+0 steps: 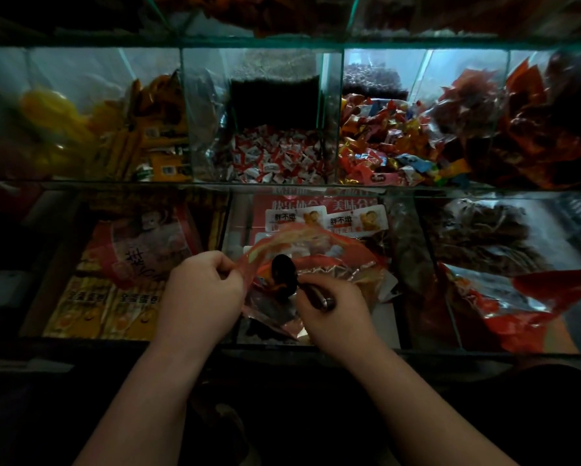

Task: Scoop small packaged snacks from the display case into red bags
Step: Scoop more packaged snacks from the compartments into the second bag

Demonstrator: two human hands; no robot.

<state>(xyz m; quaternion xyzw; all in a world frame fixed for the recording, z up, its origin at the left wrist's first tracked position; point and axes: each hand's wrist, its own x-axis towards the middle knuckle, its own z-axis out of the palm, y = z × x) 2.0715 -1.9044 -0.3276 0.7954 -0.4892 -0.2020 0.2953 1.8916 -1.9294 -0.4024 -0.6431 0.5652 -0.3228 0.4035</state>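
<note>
Dim glass display case (333, 193), compartments full of snacks. Left hand (201, 290) pinches red bag (316, 260) edge; right hand (333, 311) grips scoop (284, 274) inside bag mouth.

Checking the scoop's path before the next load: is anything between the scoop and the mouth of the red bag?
Nothing visible blocks it. The left hand pinches the red bag by its rim, holding the mouth open, and the dark scoop in the right hand already sits at that opening, over the middle front compartment.
</note>
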